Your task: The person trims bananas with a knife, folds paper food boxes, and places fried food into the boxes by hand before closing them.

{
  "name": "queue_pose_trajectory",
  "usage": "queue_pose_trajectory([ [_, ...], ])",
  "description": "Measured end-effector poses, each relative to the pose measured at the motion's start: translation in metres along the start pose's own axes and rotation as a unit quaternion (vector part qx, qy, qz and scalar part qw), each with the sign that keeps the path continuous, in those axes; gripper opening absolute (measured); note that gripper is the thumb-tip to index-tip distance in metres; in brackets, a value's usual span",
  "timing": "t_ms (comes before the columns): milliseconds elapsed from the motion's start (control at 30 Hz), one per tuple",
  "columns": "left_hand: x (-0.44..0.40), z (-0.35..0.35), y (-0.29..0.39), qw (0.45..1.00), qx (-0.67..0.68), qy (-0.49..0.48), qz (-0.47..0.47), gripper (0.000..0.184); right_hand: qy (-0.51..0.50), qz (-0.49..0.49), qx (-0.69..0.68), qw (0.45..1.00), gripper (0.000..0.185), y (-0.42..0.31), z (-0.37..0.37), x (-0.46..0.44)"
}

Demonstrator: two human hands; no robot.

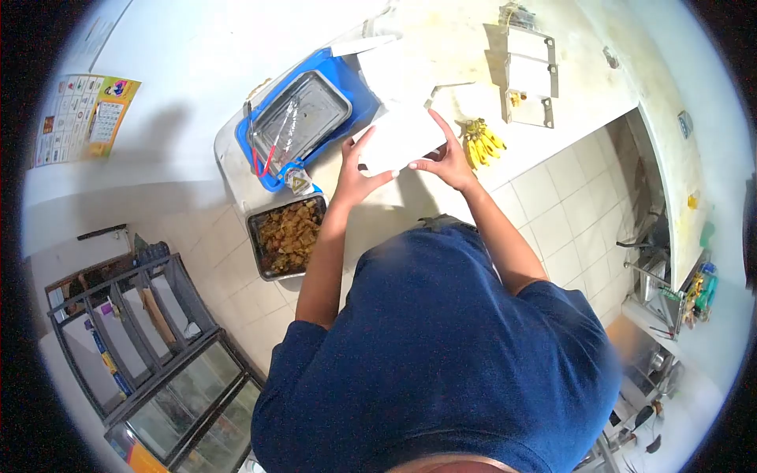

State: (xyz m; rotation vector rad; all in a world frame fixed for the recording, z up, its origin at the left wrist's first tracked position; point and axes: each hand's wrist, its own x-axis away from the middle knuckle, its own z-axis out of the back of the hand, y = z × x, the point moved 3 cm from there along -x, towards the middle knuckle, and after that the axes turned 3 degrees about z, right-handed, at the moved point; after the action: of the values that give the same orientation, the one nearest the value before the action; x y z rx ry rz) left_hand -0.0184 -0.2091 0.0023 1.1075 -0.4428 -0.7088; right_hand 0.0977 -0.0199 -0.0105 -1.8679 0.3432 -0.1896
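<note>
Over the counter, my left hand (361,175) and my right hand (451,163) hold a white box-like thing (402,140) from its two near sides, thumbs toward me and fingers spread along it. Glare washes out its edges, so its exact kind is unclear. Left of my left hand stands a black tray of browned food pieces (290,236). Beyond it, a metal tray (315,102) sits in a blue tub (359,91), with red-handled tongs (274,158) lying across its near side. A bunch of bananas (482,143) rests just right of my right hand.
A metal-framed stand with white panels (530,75) is at the back right of the counter (591,87). A dark rack with a glass-topped unit (185,386) stands lower left on the tiled floor (552,213). A colourful calendar (95,118) hangs on the left wall.
</note>
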Motion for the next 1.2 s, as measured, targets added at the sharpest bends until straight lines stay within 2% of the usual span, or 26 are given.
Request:
queue_pose_trajectory([
  [67,0.002,0.009,0.006,0.999,-0.034,0.009,-0.027,0.091,0.008,0.023,0.026,0.999,0.109,0.002,-0.008,0.000],
  [167,0.011,0.022,0.017,0.999,-0.024,0.019,-0.025,0.082,0.025,-0.012,0.032,0.999,0.110,0.002,-0.022,0.004],
  [267,0.017,0.030,-0.004,0.994,-0.088,0.011,-0.058,0.076,0.019,-0.009,0.041,0.999,0.115,0.017,-0.029,0.007],
  [367,0.030,0.035,-0.003,0.998,-0.039,0.018,-0.035,0.073,0.045,-0.023,0.016,0.999,0.119,0.023,-0.041,0.016],
  [567,0.056,0.042,-0.009,0.999,-0.004,0.041,0.009,0.074,-0.006,-0.025,0.055,0.998,0.127,0.034,-0.052,0.019],
  [700,0.068,0.052,-0.015,0.997,-0.036,0.060,-0.011,0.073,-0.016,-0.063,0.004,0.998,0.127,0.038,-0.068,0.022],
  [800,0.074,0.056,-0.022,0.998,-0.026,0.062,0.008,0.080,-0.015,-0.097,-0.019,0.995,0.125,0.047,-0.076,0.024],
  [1033,0.088,0.040,-0.035,0.996,0.010,0.069,0.049,0.112,-0.025,-0.119,-0.059,0.991,0.116,0.073,-0.068,0.034],
  [1133,0.093,0.034,-0.037,0.995,-0.059,0.067,0.033,0.112,-0.033,-0.148,-0.070,0.986,0.113,0.072,-0.064,0.039],
  [1200,0.095,0.032,-0.035,0.996,-0.040,0.069,0.035,0.111,-0.027,-0.145,-0.079,0.986,0.112,0.071,-0.064,0.041],
])
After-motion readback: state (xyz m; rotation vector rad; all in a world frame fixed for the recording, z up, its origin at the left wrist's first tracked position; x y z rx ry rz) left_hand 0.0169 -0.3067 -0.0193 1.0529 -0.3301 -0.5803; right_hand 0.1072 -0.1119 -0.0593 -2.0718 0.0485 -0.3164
